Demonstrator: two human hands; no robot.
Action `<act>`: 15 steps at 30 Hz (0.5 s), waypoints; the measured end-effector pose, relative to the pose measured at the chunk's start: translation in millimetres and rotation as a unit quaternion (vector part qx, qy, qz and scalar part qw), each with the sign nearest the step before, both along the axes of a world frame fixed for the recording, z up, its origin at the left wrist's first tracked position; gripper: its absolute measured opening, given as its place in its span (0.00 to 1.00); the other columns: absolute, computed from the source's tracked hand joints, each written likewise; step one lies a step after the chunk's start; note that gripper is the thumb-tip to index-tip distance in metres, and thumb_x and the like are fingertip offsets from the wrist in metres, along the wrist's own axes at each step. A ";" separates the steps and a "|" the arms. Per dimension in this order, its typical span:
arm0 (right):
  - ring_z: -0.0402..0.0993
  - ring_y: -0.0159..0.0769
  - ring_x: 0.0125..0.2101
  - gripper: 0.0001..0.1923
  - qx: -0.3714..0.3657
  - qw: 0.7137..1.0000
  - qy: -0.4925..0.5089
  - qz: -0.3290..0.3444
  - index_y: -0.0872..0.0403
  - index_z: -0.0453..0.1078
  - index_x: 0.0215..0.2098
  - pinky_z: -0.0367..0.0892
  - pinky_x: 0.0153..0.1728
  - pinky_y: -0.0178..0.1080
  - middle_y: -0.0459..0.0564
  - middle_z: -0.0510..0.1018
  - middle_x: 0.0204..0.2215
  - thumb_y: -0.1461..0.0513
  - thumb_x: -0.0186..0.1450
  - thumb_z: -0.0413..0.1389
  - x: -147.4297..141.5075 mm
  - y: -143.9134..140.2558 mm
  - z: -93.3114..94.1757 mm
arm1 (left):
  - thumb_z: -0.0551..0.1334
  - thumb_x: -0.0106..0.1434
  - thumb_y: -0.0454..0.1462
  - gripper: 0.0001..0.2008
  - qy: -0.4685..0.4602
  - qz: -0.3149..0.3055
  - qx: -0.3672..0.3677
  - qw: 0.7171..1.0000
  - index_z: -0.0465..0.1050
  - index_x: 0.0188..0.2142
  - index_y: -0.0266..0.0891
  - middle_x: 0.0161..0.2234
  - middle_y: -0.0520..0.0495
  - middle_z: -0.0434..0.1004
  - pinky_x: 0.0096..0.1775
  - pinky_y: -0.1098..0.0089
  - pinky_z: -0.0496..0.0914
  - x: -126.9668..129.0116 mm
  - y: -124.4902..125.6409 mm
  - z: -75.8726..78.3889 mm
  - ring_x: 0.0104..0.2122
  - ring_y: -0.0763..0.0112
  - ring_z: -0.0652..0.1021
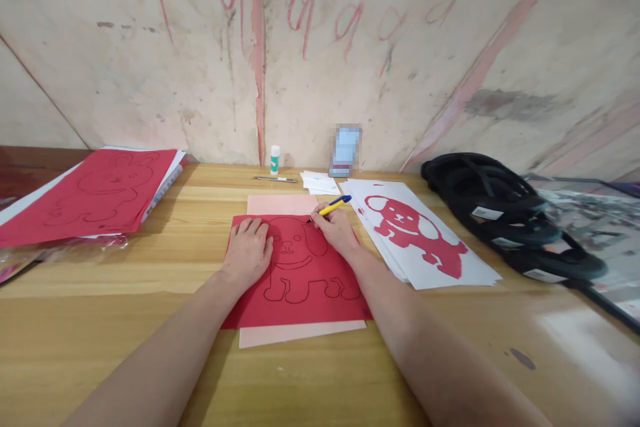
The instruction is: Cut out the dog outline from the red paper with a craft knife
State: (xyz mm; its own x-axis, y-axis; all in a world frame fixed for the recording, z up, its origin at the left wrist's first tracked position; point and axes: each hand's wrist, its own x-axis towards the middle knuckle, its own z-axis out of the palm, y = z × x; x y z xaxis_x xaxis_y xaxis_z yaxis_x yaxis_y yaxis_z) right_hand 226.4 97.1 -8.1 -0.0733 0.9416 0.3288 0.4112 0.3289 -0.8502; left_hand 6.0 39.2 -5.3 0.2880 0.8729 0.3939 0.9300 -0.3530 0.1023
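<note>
A red sheet (305, 297) with a dog outline drawn in black lies on a pink sheet (283, 203) on the wooden table (125, 293). My left hand (247, 247) presses flat on the red sheet's left part. My right hand (336, 230) holds a yellow and blue pen (333, 206), its tip touching the top of the dog's ear on the red sheet.
A stack of white sheets (450, 273) topped by a red cut-out dog (415, 233) lies to the right. Black bags (505, 213) sit further right. At the left lies a pile with a red drawn sheet (95, 197). A glue stick (275, 159), a thin tool (275, 179) and folded papers (320, 182) stand by the wall.
</note>
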 end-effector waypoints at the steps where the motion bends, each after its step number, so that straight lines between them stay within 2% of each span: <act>1: 0.65 0.33 0.23 0.10 -0.003 1.000 -0.001 0.002 0.52 0.64 0.22 0.60 0.28 0.37 0.45 0.68 0.20 0.56 0.57 0.51 0.0 0.1 0.0 | 0.53 0.65 0.36 0.13 0.001 -0.001 0.001 1.000 0.73 0.43 0.35 0.49 0.38 0.74 0.49 0.55 0.65 -0.2 0.1 -0.2 0.49 0.53 0.70; 15: 0.64 0.33 0.22 0.10 -0.019 1.000 -0.002 0.002 0.53 0.64 0.24 0.60 0.26 0.36 0.44 0.67 0.18 0.56 0.57 0.51 -0.2 -0.5 0.1 | 0.52 0.65 0.36 0.13 0.005 0.001 -0.001 1.000 0.73 0.43 0.35 0.49 0.38 0.73 0.50 0.55 0.64 -0.2 0.2 0.1 0.50 0.53 0.70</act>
